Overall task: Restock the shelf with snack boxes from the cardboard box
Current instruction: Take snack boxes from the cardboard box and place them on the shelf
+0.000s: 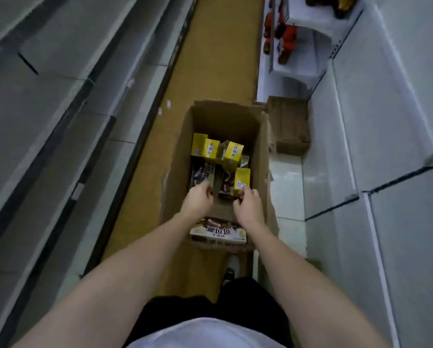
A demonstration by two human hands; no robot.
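On the aisle floor, between two runs of shelving, stands one open cardboard box [182, 156], flaps up, its long axis running away from the person.

Contents, far end: three yellow snack boxes [211, 148], two upright side by side at the left, one tilted at the right [233, 153]. Contents, mid-right: a fourth yellow snack box [242, 178], upright against the right wall. Contents, mid-left: a dark brown snack pack [201, 172] lying flat. A second brown pack [225, 188] lies just beside the fourth yellow box. Contents, near end: a white-and-brown snack carton [218, 233] lying flat with large printed characters facing up.

Left hand [198, 199]: reaching into the box, fingers curled, over the near edge of the dark brown pack; whether it grips the pack cannot be told. Right hand [248, 204]: reaching into the box, fingers curled at the lower corner of the fourth yellow box, touching it; a full grip cannot be confirmed. The hands are apart, one to each side of the box's middle.

Surroundings: pale grey shelves [386, 121] at the right; grey shelves [47, 109] at the left; a yellow-brown floor strip [223, 59]; a smaller closed carton [289, 124] on the floor beyond the open box, to its right; red-capped dark bottles [287, 41] on a white stand further off.
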